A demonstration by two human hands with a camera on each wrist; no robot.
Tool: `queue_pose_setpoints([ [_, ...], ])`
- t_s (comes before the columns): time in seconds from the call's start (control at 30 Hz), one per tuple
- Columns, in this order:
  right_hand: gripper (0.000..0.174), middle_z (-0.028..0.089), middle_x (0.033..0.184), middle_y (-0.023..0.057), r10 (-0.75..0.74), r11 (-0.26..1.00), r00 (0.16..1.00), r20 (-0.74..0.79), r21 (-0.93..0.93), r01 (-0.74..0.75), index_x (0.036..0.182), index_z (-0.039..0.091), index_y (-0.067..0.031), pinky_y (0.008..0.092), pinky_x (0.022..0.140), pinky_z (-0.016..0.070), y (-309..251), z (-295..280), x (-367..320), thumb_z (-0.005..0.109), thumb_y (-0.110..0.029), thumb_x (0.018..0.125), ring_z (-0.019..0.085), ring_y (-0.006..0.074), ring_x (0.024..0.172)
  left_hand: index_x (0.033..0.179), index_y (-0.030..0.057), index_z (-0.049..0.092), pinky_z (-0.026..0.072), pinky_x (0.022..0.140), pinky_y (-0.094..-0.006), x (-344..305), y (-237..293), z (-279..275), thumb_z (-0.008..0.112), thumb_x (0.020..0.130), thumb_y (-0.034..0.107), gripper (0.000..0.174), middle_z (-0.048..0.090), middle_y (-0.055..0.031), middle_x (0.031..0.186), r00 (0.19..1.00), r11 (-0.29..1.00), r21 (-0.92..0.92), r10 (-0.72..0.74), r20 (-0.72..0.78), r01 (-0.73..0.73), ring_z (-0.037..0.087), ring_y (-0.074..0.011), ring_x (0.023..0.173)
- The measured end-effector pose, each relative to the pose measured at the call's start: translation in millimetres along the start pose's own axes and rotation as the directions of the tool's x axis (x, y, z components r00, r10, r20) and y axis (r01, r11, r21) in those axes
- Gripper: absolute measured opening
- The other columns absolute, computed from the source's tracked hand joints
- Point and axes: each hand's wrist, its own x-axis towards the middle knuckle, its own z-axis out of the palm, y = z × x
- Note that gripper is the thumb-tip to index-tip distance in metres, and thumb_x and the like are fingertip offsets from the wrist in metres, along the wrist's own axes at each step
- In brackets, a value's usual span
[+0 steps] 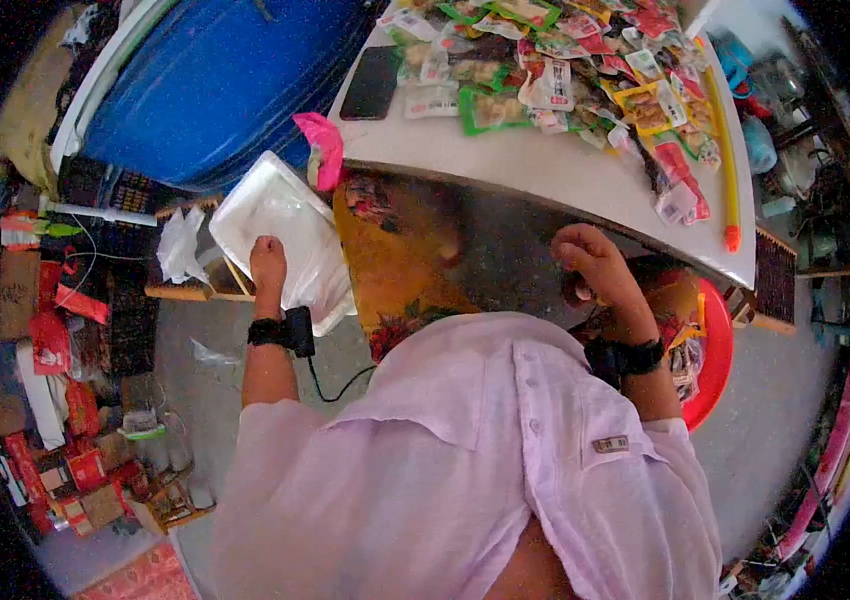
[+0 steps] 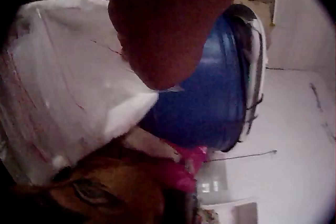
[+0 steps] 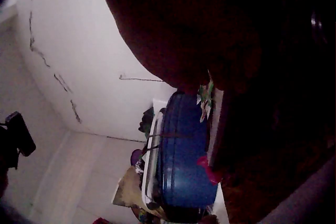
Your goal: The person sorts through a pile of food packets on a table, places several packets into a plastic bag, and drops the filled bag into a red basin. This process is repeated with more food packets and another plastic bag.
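Past the pale shirt (image 1: 485,450), the left hand (image 1: 267,262), arm stretched forward, closes its grip on the white tray (image 1: 285,205) at its near edge, left of the surface (image 1: 545,170). The right hand (image 1: 590,262) curls at the surface's rim; what its grip holds cannot be told.

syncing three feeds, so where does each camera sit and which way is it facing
head: worn on the head, facing down over the shirt; shows both forearms, left hand holding the white tray, right hand at the table edge.
left wrist: on that wrist, facing past the blurred hand to the tray and blue barrel.
right wrist: on that wrist, facing past the dark hand to the barrel and a wall.
shared: barrel in all three; tray in head and left wrist.
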Motion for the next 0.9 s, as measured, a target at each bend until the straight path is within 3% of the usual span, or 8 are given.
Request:
queue_pose_setpoints([
  [0.13,0.019,0.05,0.079,0.0014,-0.016,1.0,1.0,0.011,-0.011,0.016,0.089,0.048,-0.0044,0.0211,0.057,0.0382,-8,1,4,0.047,-0.017,0.076,0.045,0.009,0.07,0.072,0.0007,0.049,0.038,0.058,-0.0261,4,80,-47,0.046,0.072,0.014,0.014,0.05,-0.0081,0.065,0.982,0.962,-0.229,0.113,-0.151,-0.146,0.048,-0.0163,0.061],
  [0.27,0.023,0.052,0.086,0.0065,0.035,0.997,0.999,0.019,-0.073,-0.033,0.089,0.051,-0.0005,0.0262,0.073,0.0376,-31,0,9,0.051,-0.019,0.074,0.047,0.0153,0.081,0.072,0.0041,0.049,0.0369,0.057,-0.0205,-3,178,-71,0.048,0.072,0.012,0.008,0.047,-0.0003,0.064,0.987,0.83,-0.551,0.001,0.158,0.087,0.043,-0.0078,0.06],
  [0.37,0.025,0.052,0.086,0.0081,-0.165,0.986,0.986,0.009,-0.02,0.165,0.089,0.051,-0.0003,0.0273,0.071,0.0387,-30,5,22,0.05,-0.02,0.074,0.048,0.0169,0.08,0.072,0.004,0.049,0.0372,0.057,-0.0208,-19,238,-53,0.049,0.072,0.011,0.007,0.047,-0.0005,0.064,0.948,0.74,-0.648,0.307,0.085,-0.182,0.043,-0.0078,0.061],
  [0.43,0.027,0.052,0.084,0.0088,-0.158,0.987,0.987,0.007,0.019,0.158,0.089,0.051,0.0004,0.0274,0.07,0.0395,-32,9,29,0.05,-0.021,0.074,0.049,0.0168,0.079,0.072,0.0031,0.048,0.038,0.056,-0.022,-31,274,-41,0.05,0.071,0.011,0.008,0.049,-0.002,0.064,0.897,0.712,-0.7,0.34,0.283,-0.049,0.044,-0.0082,0.061],
  [0.57,0.028,0.052,0.081,0.0093,-0.086,0.976,0.996,-0.005,0.201,0.085,0.085,0.051,0.0013,0.028,0.064,0.0408,-41,18,40,0.049,-0.024,0.075,0.049,0.0162,0.073,0.077,0.0026,0.048,0.0391,0.057,-0.027,-53,336,-23,0.05,0.072,0.014,0.013,0.05,-0.007,0.068,0.78,0.727,-0.672,0.498,0.379,-0.138,0.046,-0.0134,0.062],
  [0.63,0.026,0.052,0.079,0.009,-0.183,0.982,0.982,-0.051,0.033,0.185,0.082,0.051,0.0013,0.0281,0.061,0.041,-24,23,55,0.048,-0.024,0.075,0.049,0.0158,0.07,0.077,0.0026,0.048,0.039,0.057,-0.0275,-60,353,-15,0.05,0.072,0.015,0.014,0.05,-0.0084,0.068,0.735,0.714,-0.682,0.546,0.402,-0.158,0.046,-0.0139,0.061],
  [0.77,0.023,0.051,0.075,0.0077,-0.278,0.95,0.953,-0.116,-0.18,0.255,0.078,0.049,0.0008,0.0268,0.056,0.0412,-4,14,58,0.045,-0.022,0.076,0.049,0.0153,0.064,0.071,0.002,0.047,0.0381,0.051,-0.0238,-61,367,-6,0.052,0.07,0.014,0.013,0.049,-0.0018,0.059,0.744,0.669,-0.737,0.541,0.393,-0.096,0.045,-0.0101,0.055],
  [0.9,0.021,0.05,0.073,0.0067,-0.412,0.897,0.903,-0.124,-0.227,0.378,0.078,0.049,0.0003,0.0253,0.053,0.0415,3,7,52,0.043,-0.02,0.077,0.049,0.0137,0.063,0.075,0.0043,0.047,0.0359,0.051,-0.0213,-63,363,9,0.05,0.073,0.014,0.01,0.046,0.0009,0.062,0.704,0.47,-0.814,0.447,0.552,0.341,0.043,-0.009,0.056],
])
